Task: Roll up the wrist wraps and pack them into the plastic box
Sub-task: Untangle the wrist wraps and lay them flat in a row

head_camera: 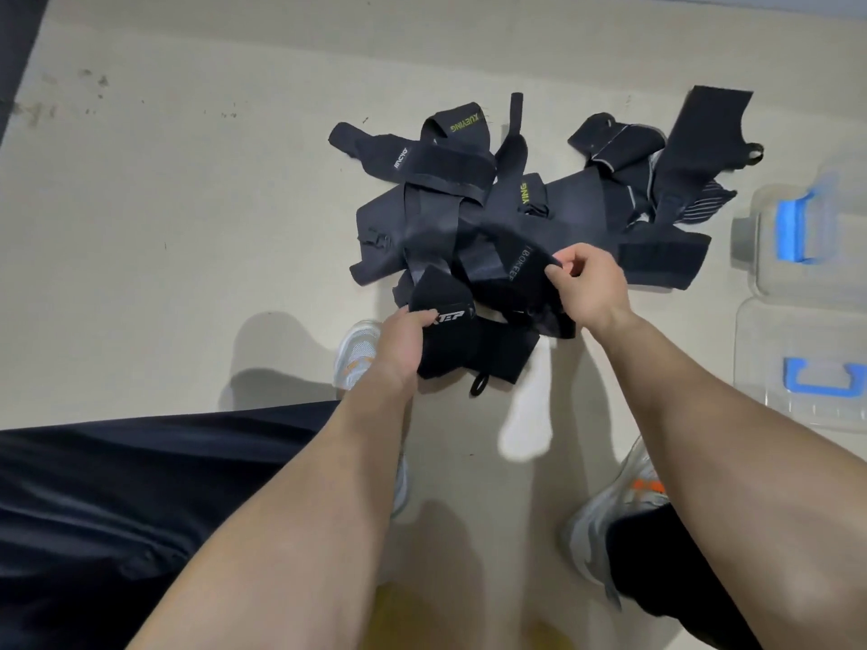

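Observation:
A loose pile of several black wrist wraps [525, 199] lies unrolled on the pale floor, some with green or white lettering. My left hand [399, 342] pinches the near wrap with white lettering [478, 349] at its left end. My right hand [586, 283] pinches the edge of another black wrap [520, 274] lying just beyond it. A clear plastic box with blue latches [807, 232] stands at the right edge, and its clear lid with a blue handle [797, 363] lies just in front of it.
My two feet in white and grey shoes [356, 354] [610, 509] stand on the floor on either side of my arms. A dark strip [19, 49] runs along the far left. Bare pale floor [187, 218] stretches left of the pile.

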